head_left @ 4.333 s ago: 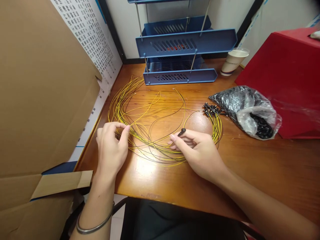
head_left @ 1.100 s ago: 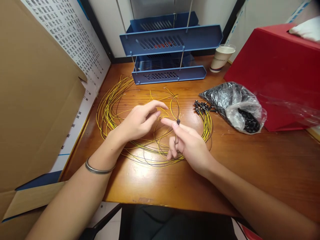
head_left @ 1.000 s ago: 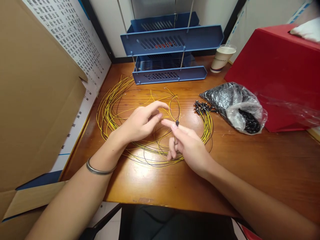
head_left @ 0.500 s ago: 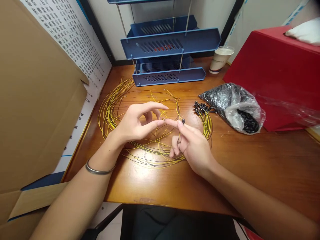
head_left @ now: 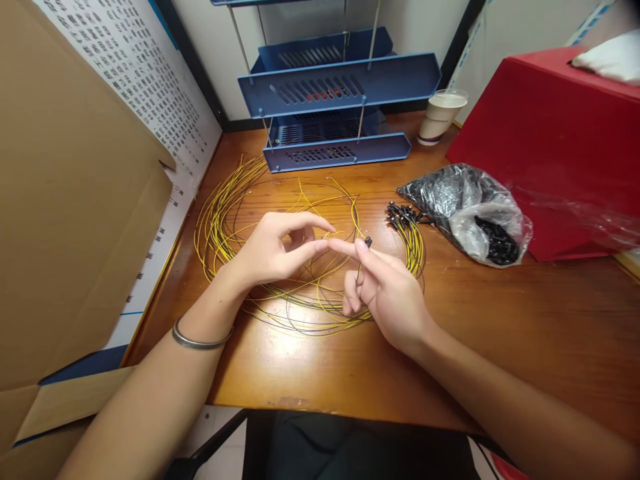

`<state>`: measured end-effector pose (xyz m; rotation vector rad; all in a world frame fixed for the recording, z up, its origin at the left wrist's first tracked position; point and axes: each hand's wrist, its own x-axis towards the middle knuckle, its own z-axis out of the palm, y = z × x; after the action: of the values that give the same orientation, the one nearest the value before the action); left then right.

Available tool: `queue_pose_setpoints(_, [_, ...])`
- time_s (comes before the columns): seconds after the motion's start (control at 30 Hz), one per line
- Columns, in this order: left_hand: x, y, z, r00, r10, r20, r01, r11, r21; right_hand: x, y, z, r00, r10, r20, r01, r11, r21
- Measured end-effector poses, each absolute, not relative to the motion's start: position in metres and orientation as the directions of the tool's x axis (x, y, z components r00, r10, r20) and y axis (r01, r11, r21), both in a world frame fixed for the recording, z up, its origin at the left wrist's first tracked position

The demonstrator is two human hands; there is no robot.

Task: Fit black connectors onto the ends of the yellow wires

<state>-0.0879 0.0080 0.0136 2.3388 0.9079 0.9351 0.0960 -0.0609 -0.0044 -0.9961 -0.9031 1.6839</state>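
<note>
Over the tabletop my right hand (head_left: pixel 387 287) pinches a wire between thumb and index finger. A small black connector (head_left: pixel 369 241) sticks up just past that thumb. Its index finger points left, with the tip at my left thumb. My left hand (head_left: pixel 280 247) is partly curled, thumb and index finger apart, and I see nothing held in it. Loose yellow and black wires (head_left: pixel 219 217) lie in a wide coil beneath and around both hands. Right of my right hand is a bundle of black connector ends (head_left: pixel 403 216) on yellow and black wires.
A clear plastic bag (head_left: pixel 470 217) of black parts lies at the right, against a red box (head_left: pixel 540 153). Blue tiered trays (head_left: pixel 340 153) and a paper cup (head_left: pixel 441 119) stand at the back of the wooden table (head_left: pixel 500 333). Cardboard (head_left: pixel 75 200) borders the left side.
My left index finger has come down closer to its thumb and the right fingertip. My right hand has hardly moved and keeps its pinch.
</note>
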Motion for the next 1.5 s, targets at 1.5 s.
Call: queue_pose_setpoints(1.5, [-0.079, 0.012, 0.002, 0.504, 0.833, 0.227, 0.048, -0.290, 0.956, 0.095, -0.064, 0.003, -0.249, 0.949, -0.194, -0.188, -0.244, -0.951])
